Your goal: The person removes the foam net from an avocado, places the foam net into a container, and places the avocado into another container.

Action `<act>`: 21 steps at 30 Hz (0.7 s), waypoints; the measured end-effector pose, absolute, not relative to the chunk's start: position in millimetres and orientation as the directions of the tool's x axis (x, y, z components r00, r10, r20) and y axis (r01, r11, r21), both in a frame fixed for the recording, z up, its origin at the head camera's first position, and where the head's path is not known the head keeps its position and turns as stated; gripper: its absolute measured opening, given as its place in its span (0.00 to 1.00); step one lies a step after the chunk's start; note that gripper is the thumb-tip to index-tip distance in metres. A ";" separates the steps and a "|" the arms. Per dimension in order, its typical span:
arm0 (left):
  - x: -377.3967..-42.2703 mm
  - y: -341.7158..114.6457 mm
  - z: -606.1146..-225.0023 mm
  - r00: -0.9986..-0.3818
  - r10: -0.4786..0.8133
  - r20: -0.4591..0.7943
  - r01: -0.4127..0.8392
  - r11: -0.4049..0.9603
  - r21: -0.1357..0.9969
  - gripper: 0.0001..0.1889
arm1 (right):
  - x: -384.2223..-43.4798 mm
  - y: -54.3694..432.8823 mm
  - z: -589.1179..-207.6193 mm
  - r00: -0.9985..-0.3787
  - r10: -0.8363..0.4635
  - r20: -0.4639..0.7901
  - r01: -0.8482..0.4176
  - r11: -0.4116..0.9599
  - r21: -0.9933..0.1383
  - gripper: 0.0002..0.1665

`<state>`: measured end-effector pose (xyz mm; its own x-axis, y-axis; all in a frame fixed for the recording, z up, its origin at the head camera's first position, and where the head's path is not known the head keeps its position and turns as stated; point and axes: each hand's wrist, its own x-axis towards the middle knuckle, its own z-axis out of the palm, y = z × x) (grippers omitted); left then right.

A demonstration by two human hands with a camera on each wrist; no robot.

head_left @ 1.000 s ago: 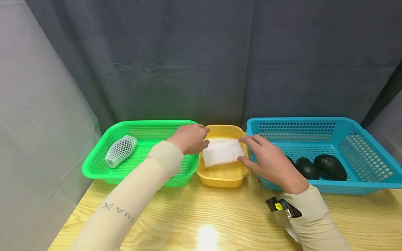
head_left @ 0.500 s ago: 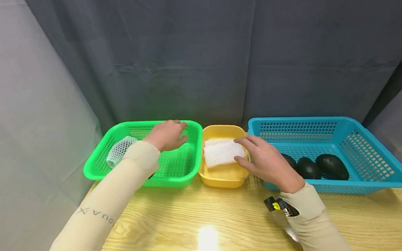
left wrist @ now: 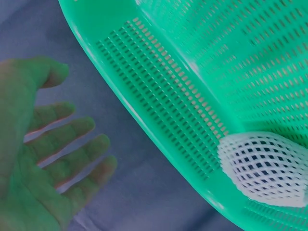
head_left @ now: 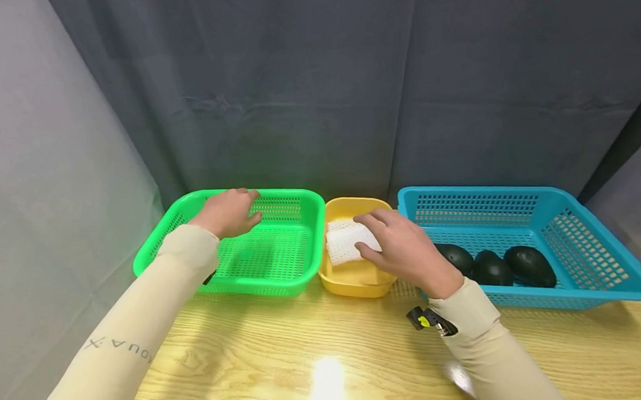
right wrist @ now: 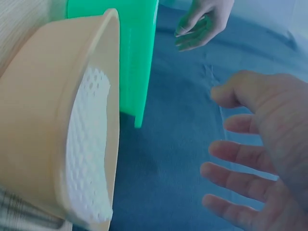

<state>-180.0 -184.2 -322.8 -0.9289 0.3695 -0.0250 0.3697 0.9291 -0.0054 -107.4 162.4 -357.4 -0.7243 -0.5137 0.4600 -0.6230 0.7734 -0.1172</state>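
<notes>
My left hand (head_left: 228, 213) hovers over the green basket (head_left: 311, 248), fingers loosely spread and holding nothing. In the left wrist view, a dark fruit in a white foam net sleeve (left wrist: 264, 168) lies in that basket; my left arm hides it in the head view. My right hand (head_left: 403, 245) hangs over the yellow basket (head_left: 356, 289), thumb and fingers apart with nothing between them. Flat white foam net sleeves (head_left: 345, 244) lie in the yellow basket, partly covered by the right hand in the head view.
At the right stands a blue basket (head_left: 584, 296) with several dark, avocado-like fruits (head_left: 529, 266). The baskets sit side by side on a wooden table (head_left: 267, 356). A dark grey curtain (head_left: 305, 89) hangs behind them, and a pale cloth (head_left: 52, 177) at the left.
My left hand has moved left, from beside the yellow basket to over the green basket. My right hand has shifted slightly left over the foam sleeves.
</notes>
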 end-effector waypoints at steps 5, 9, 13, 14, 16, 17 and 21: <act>-177.7 -196.2 -322.8 -0.933 0.358 -0.032 0.358 0.934 0.003 0.29 | -107.7 149.2 -352.7 -0.719 -0.523 0.458 -0.627 0.772 -0.104 0.25; -177.0 -205.0 -321.8 -0.938 0.343 -0.041 0.343 0.939 0.008 0.30 | -107.0 139.2 -351.3 -0.725 -0.516 0.455 -0.623 0.774 -0.116 0.25; -176.1 -213.6 -322.5 -0.943 0.329 -0.046 0.329 0.944 0.012 0.30 | -106.4 127.1 -351.0 -0.720 -0.528 0.450 -0.639 0.757 -0.133 0.25; -176.0 -216.2 -322.9 -0.944 0.326 -0.048 0.326 0.945 0.014 0.31 | -106.3 123.8 -350.8 -0.716 -0.533 0.451 -0.645 0.753 -0.134 0.24; -175.9 -221.4 -324.0 -0.947 0.316 -0.054 0.316 0.949 0.021 0.31 | -105.6 117.2 -350.5 -0.708 -0.539 0.456 -0.652 0.746 -0.131 0.24; -175.9 -224.4 -324.7 -0.949 0.309 -0.059 0.307 0.951 0.027 0.31 | -105.2 114.1 -350.4 -0.703 -0.542 0.461 -0.656 0.744 -0.128 0.24; -175.2 -237.0 -328.0 -0.951 0.302 -0.062 0.300 0.953 0.034 0.31 | -103.7 102.2 -349.5 -0.673 -0.564 0.479 -0.680 0.726 -0.101 0.25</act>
